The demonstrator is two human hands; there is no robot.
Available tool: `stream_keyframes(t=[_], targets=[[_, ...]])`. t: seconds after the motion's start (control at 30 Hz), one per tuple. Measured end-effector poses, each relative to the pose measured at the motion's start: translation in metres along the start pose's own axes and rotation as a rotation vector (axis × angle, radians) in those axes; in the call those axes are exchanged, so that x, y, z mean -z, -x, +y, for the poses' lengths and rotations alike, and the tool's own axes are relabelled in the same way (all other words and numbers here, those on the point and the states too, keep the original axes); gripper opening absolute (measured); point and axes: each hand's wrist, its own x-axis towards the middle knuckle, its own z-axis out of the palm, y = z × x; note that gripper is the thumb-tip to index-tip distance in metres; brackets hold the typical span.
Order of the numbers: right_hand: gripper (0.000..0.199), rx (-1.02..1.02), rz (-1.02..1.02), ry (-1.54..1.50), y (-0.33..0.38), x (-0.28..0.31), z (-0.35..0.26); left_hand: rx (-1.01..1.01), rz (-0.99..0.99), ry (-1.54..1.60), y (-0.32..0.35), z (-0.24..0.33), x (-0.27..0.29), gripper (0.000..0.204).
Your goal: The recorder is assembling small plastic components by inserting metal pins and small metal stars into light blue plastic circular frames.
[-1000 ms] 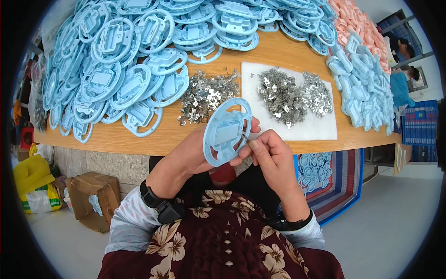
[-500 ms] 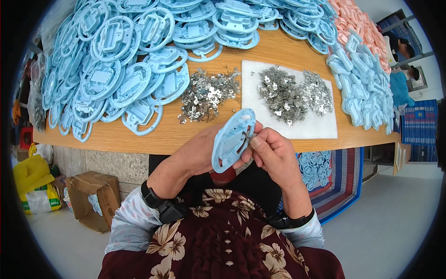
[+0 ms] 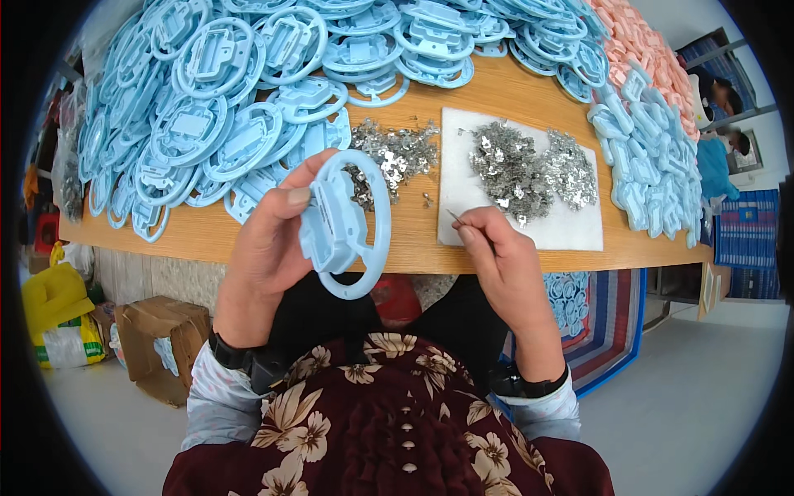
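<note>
My left hand (image 3: 266, 252) grips a light-blue plastic steering-wheel-shaped part (image 3: 334, 219) by its boxy middle, holding it tilted on edge above the table's near edge. Thumb and fingers are closed on its left side. To the right, my right hand (image 3: 506, 263) pinches a thin pointed metal tool (image 3: 455, 217), with most of it hidden by the fingers. That tool is apart from the blue part, over the left edge of a white foam sheet (image 3: 465, 236). Small silvery metal clips lie in piles on the sheet (image 3: 509, 169) and on the bare wood (image 3: 405, 155).
Stacks of similar blue parts (image 3: 194, 132) cover the left and back of the wooden table (image 3: 405, 248). At right are blue elongated pieces (image 3: 641, 157) and pink ones (image 3: 645, 54). A cardboard box (image 3: 161, 347) and a striped container of blue pieces (image 3: 571, 298) stand below.
My hands have separated. The left has carried the blue part left and turned it; the right, with the thin tool, has drawn away from it toward the foam sheet.
</note>
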Motion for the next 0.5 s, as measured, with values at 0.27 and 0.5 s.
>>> stream_keyframes(t=[0.27,0.5], targets=[[0.013,0.174,0.09,0.584,-0.029,-0.024,-0.009,0.093,0.228,-0.288,0.016,0.001,-0.012,0.046],[0.009,0.055,0.121,0.162,-0.029,-0.025,-0.004,0.124,0.304,-0.531,0.013,-0.013,-0.019,0.045]])
